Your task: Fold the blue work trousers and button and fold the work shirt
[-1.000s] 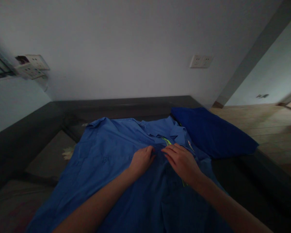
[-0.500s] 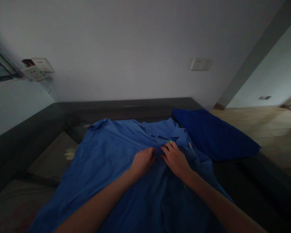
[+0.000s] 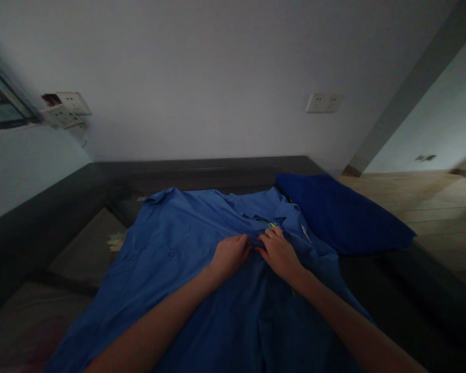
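Observation:
A blue work jacket (image 3: 166, 259) lies spread out in front of me, with its collar toward the wall. My left hand (image 3: 232, 255) is closed on the cloth near the jacket's front edge, just below the collar. Close beside it, my right hand (image 3: 277, 254) pinches the same stretch of cloth from the other side. The fingertips of both hands nearly meet, and the small part between them is too dark to make out. A bit of yellow-green shows at the neck opening, above my right hand.
A darker blue folded cloth or bag (image 3: 341, 217) lies right of the jacket, on a dark frame-like surface (image 3: 202, 167) against the wall. Wall sockets (image 3: 324, 103) are mounted above. A pale, crumpled item (image 3: 116, 241) sits left of the jacket. Wooden floor (image 3: 431, 194) shows at the right.
My fingers have drawn slightly closer together on the cloth. The jacket stays in place, and the view has shifted very little.

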The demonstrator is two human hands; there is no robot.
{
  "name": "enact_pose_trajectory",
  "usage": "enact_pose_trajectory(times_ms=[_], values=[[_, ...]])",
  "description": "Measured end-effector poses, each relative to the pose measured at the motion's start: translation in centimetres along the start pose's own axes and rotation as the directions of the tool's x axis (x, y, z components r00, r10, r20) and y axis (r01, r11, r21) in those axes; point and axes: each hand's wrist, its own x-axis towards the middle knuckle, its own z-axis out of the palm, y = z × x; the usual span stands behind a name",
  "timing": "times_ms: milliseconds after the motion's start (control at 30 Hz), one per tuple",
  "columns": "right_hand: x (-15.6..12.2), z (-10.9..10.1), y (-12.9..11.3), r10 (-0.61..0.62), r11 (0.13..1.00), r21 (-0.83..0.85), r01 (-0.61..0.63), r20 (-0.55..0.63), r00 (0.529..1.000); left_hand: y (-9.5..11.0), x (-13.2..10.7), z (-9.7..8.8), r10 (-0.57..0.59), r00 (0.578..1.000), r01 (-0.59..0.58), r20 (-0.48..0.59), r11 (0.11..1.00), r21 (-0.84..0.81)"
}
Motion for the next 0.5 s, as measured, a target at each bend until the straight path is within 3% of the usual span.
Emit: enact_pose_trajectory(times_ms=[133, 267, 433, 500], values=[[0.2, -0.1, 0.2, -0.021, 0.999, 0.024, 0.02, 0.027, 0.999, 1.0, -0.2, -0.5, -0.028, 0.999, 0.028, 0.016, 0.999, 0.015], [0.0, -0.3, 0.7, -0.036, 0.991, 0.127, 0.038, -0.018, 0.999, 1.8, -1.1, -1.0, -0.052, 0.999, 0.052, 0.012, 0.998, -0.023], [-2.0, -1.0, 0.3, -0.046, 0.934, 0.348, 0.077, -0.096, 0.994, 1.4, -3.4, -0.9, 0.003, 0.999, -0.023, -0.052, 0.925, -0.379], [-2.8, -1.2, -0.2, -0.013, 0.916, 0.397, 0.054, -0.107, 0.994, 1.0, -4.1, -0.6, 0.015, 0.996, -0.053, -0.088, 0.893, -0.447]])
